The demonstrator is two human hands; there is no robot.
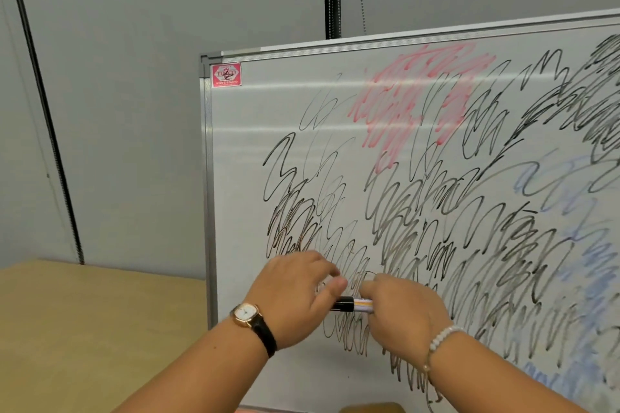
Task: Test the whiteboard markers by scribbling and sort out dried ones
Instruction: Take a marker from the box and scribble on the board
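Head view (the only one):

- Marker [355, 304] is horizontal, just in front of the lower left of the whiteboard [241, 178], spanning both hands.
- Right grip [402, 315] is curled round the striped barrel.
- Left grip [295, 298] pinches the black cap [342, 305] end with thumb and fingers, so both are closed on the one marker.
- Tip is hidden. Cap looks seated or close to it, but I can't make out the seam.
- Board is mostly covered in black scribbles [402, 211], with a red patch [416, 94] up top and faint blue [570, 178] on the right.
- Counter [84, 329] sits left of the board. No other markers in view.

My read is that the cap is either coming off or going on. I can't tell which from this.

Doing it well:
- Move the cap straight along the barrel axis, with no bending.
- Keep the right grip back from the tip end to avoid inked fingers.
- If uncapping, park the cap in the left grip. Scribble on the bare strip by the left frame, because a weak line would get lost in the black.
- If capping, push until it seats fully.
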